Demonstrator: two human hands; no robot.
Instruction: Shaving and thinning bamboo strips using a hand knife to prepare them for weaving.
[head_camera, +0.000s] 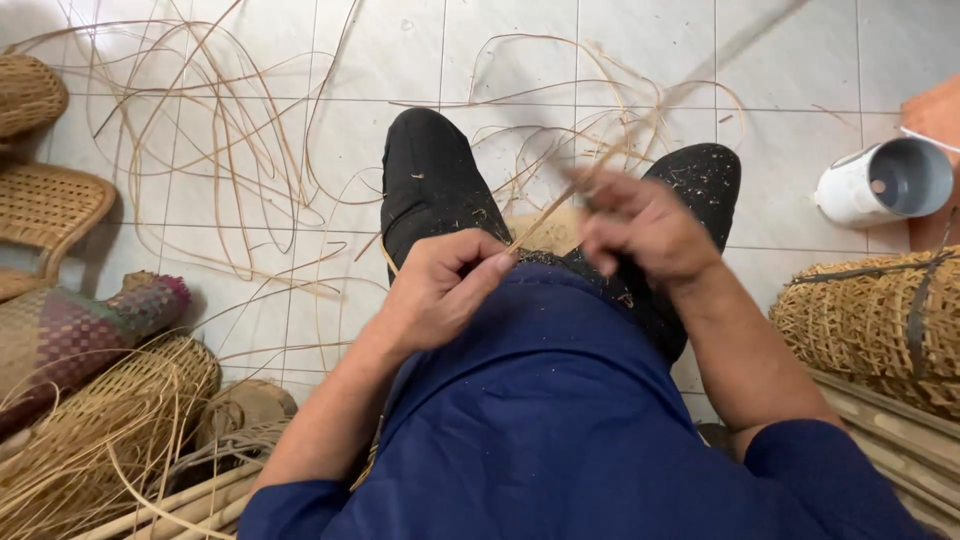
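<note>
My left hand (440, 288) pinches the near end of a thin rattan strip (545, 215) just above my lap. My right hand (640, 225) is closed around the same strip a little farther along; it is blurred by motion. The strip runs up and away to the right over my knees, its far part a faint streak. Both hands hover over my black trousers (430, 185) and blue shirt (540, 400). A small piece of woven work (548, 232) shows between my knees, mostly hidden by the hands.
Loose rattan strands (230, 150) lie tangled over the white tiled floor ahead. Woven baskets and mats (60, 300) are stacked at the left. A roll of woven cane (870, 320) sits at the right, with a white tipped-over container (880, 180) beyond it.
</note>
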